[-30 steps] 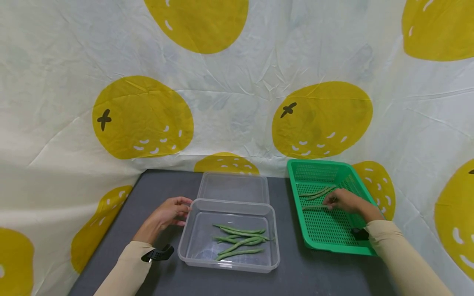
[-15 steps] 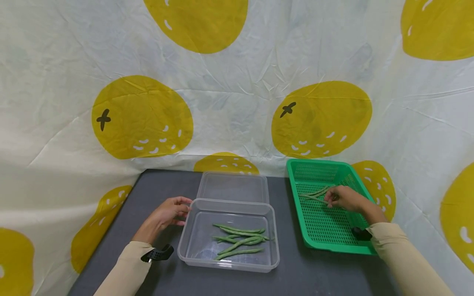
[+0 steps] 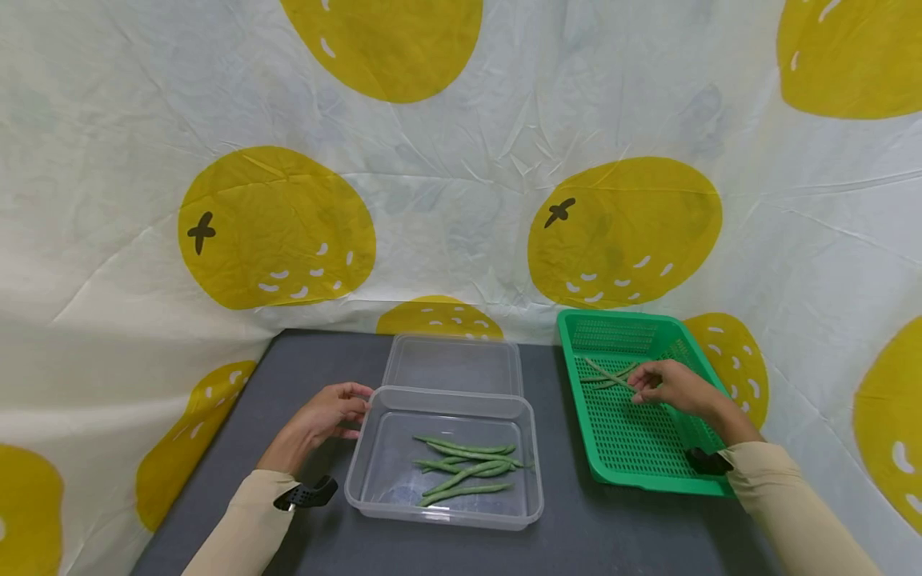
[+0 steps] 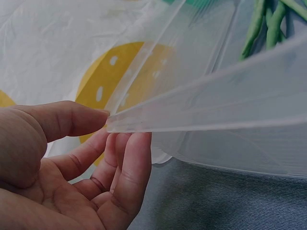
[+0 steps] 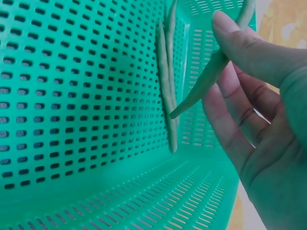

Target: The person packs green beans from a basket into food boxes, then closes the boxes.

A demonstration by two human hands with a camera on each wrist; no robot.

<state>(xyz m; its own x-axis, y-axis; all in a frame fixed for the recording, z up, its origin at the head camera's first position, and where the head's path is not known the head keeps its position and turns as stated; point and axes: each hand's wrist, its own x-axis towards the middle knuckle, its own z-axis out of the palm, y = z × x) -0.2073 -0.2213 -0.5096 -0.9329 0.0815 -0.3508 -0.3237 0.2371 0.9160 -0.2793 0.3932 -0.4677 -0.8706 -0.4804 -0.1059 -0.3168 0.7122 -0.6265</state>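
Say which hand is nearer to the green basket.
Right. The right hand is over the green basket, pinching a bean; the left hand is off to the basket's left, pinching the clear container's rim.

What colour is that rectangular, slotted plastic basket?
The rectangular plastic basket is green, seen best in the head view.

Free gap between container (image 3: 389, 460) and basket (image 3: 623, 440)

Nook screened by cloth; sort of room unclear. Dark desk (image 3: 576, 528) against creased pale cloth (image 3: 454, 208), big yellow fruit-like prints, hanging behind and at both sides. Clear plastic box (image 3: 446, 406), green basket (image 3: 619, 444): kitchen-type wares.
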